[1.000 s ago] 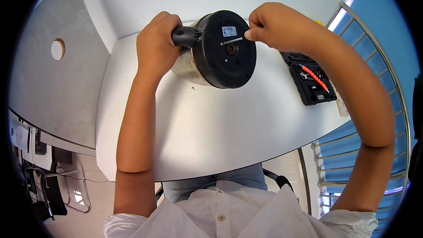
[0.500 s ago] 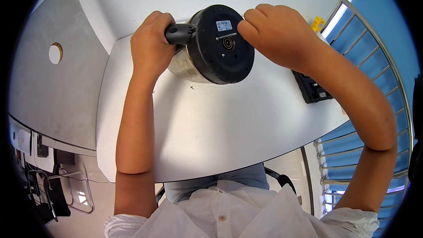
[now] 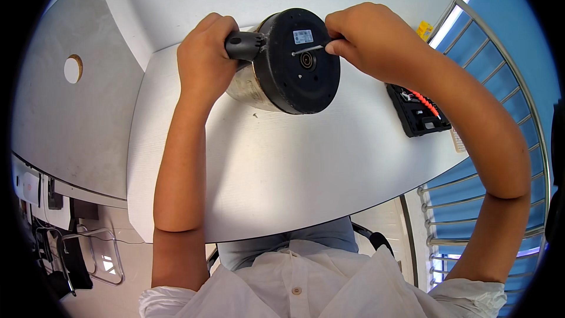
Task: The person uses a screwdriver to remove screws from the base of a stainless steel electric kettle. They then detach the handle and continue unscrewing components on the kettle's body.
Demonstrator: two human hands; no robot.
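Note:
An electric kettle (image 3: 256, 91) lies tipped over above the white table, its round black base (image 3: 297, 91) turned toward me. The base carries a small label and a ringed socket at its middle. My left hand (image 3: 206, 53) is closed round the kettle's dark grey handle (image 3: 243, 46). In my right hand (image 3: 365, 32), at the right rim of the base, a thin silver rod (image 3: 307, 50) is pinched between thumb and fingers. The rod lies across the base just above the socket, its small rounded tip pointing left. Whether that tip touches the base I cannot tell.
Right of the kettle, partly behind my right forearm, is a black tool case (image 3: 421, 121) with a red flexible shaft (image 3: 426, 103) in it. A yellow object (image 3: 424, 29) stands farther back. Metal railing (image 3: 511, 91) runs along the right; a grey panel (image 3: 65, 123) stands left.
The kettle has shifted slightly right. My right hand has turned and its thumb shows more clearly on the rod. More of the tool case and its red shaft is in sight.

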